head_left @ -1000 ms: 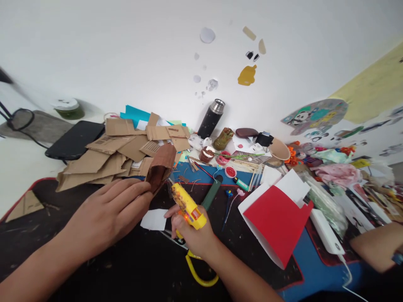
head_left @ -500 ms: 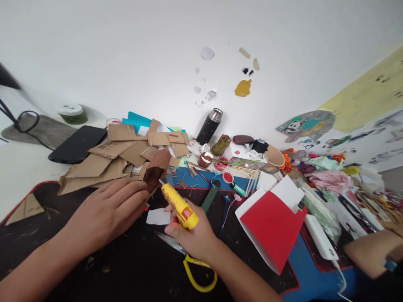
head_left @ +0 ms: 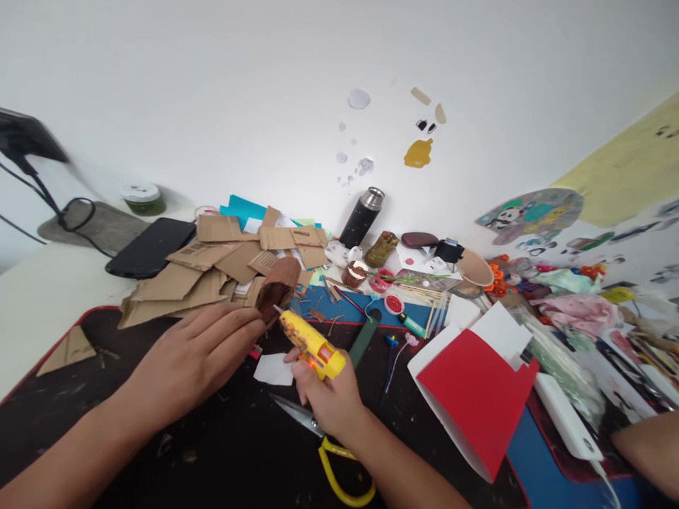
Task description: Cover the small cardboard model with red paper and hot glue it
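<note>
A brown, hollow cardboard piece is held up by my left hand, whose fingers wrap its near side. In my right hand is a yellow hot glue gun, gripped by its handle. Its nozzle points at the open end of the brown piece; whether tip and rim touch I cannot tell. Scissors with yellow handles lie under my right wrist. A small white paper scrap rests on the dark mat between my hands.
Cardboard scraps pile up at the left, beside a black phone-like slab. A dark thermos stands by the wall. Folded red paper and a white power strip lie right. Another person's arm shows at the right edge.
The whole view has shifted slightly, so things sit a little further right and lower. The glue gun's nozzle is still at the brown piece's opening. The other person's arm has moved toward the edge.
</note>
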A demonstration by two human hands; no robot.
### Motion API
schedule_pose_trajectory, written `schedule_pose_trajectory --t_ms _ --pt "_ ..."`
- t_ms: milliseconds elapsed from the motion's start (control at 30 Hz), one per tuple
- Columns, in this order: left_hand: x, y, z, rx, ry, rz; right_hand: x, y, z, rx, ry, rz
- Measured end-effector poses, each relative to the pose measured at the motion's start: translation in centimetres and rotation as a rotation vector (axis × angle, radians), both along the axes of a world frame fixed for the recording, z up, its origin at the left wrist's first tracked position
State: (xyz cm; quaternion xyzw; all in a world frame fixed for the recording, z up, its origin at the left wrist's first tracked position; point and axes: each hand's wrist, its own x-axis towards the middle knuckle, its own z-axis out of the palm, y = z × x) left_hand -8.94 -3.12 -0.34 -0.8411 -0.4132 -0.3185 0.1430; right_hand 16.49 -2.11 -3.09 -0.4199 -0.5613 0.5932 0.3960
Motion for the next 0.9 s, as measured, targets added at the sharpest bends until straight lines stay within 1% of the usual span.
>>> schedule_pose_trajectory --t_ms 100,167,300,367,433,500,667,900 --pt "-0.2 -0.1 -0.3 0.041 0.036 -0.006 -0.1 0.6 0.0 0.063 0.038 0.037" --pt "-0.3 -0.3 -0.7 0.063 0.059 0.003 0.0 0.8 -0.1 0.079 0.051 0.032" --pt "-0.4 -0.7 -1.5 0.066 0.057 0.021 0.5 0.9 -0.8 0.120 0.014 0.010" --pt "-0.4 -0.9 -1.6 0.078 0.036 0.035 0.8 0.8 -1.2 0.150 -0.024 -0.001" --pt "-0.2 -1.0 -1.4 0.089 0.010 0.051 1.2 0.7 -1.5 0.167 -0.063 -0.009" --pt "0.0 -0.9 -0.9 0.096 0.014 0.054 1.3 0.5 -1.6 0.169 -0.099 -0.014" --pt "0.5 -0.9 0.4 0.134 0.048 0.031 1.4 0.1 -1.3 0.169 -0.173 0.029" --pt "0.7 -1.0 0.3 0.134 0.001 0.026 1.3 0.2 -1.3 0.144 -0.192 0.008"
